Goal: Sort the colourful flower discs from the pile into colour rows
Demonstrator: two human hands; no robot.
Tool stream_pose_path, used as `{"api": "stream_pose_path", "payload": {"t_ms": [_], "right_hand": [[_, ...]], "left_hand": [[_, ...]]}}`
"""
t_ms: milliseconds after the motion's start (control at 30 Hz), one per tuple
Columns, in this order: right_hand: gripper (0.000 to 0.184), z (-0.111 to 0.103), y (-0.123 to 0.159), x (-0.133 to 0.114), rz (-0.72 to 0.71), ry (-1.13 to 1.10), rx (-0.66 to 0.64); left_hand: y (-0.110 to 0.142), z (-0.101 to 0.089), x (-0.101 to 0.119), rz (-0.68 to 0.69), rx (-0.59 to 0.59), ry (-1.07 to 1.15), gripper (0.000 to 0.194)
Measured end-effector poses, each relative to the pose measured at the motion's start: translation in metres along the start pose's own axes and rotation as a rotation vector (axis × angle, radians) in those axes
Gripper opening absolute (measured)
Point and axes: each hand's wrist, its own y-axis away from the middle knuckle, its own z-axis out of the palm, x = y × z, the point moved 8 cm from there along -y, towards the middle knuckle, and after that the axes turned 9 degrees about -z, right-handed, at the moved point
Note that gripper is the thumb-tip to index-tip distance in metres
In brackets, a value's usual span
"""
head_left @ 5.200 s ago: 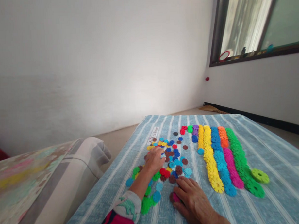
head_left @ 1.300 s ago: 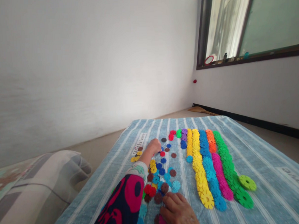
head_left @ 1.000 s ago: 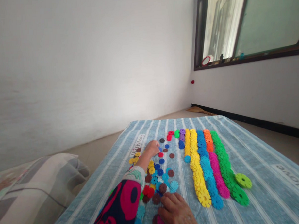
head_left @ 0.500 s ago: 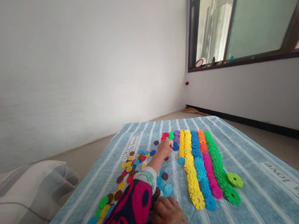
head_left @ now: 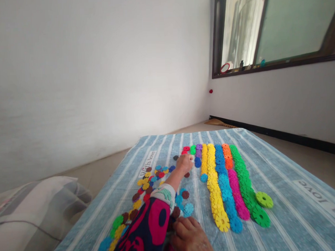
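My left hand (head_left: 184, 164) reaches out over the cloth, its fingers pinched together. Just right of its fingertips lies a dark blue snowflake disc (head_left: 198, 162), below a purple row (head_left: 198, 150). Whether anything small is between those fingers I cannot make out. Low in the view, my right hand (head_left: 192, 236) rests with fingers curled beside brown discs (head_left: 175, 212) and light blue discs (head_left: 188, 209); what they may hold is hidden. Red discs (head_left: 186, 149) and green discs (head_left: 193, 149) sit beyond my left hand.
Overlapping disc rows run toward me: yellow (head_left: 212, 182), blue (head_left: 219, 156), orange (head_left: 227, 154), magenta (head_left: 235, 189), green (head_left: 242, 177). A lime disc (head_left: 264, 199) lies at right. Mixed loose discs (head_left: 145, 183) spread left on the striped cloth (head_left: 285, 194). Grey-white fabric (head_left: 46, 206) is at far left.
My left fingers have come slightly away from the dark blue disc, which now shows more fully. The right hand stays nearly in place. The view has shifted a little.
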Motion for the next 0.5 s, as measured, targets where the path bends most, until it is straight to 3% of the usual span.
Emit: {"api": "stream_pose_path", "payload": {"t_ms": [233,500], "right_hand": [[0.026,-0.026,-0.003,-0.006,0.056,-0.112,-0.109],[0.016,-0.044,-0.007,-0.011,0.102,-0.166,-0.144]], "left_hand": [[0.042,-0.042,-0.051,-0.019,-0.079,-0.051,0.021],[0.099,-0.041,-0.09,-0.054,-0.132,-0.145,0.015]]}}
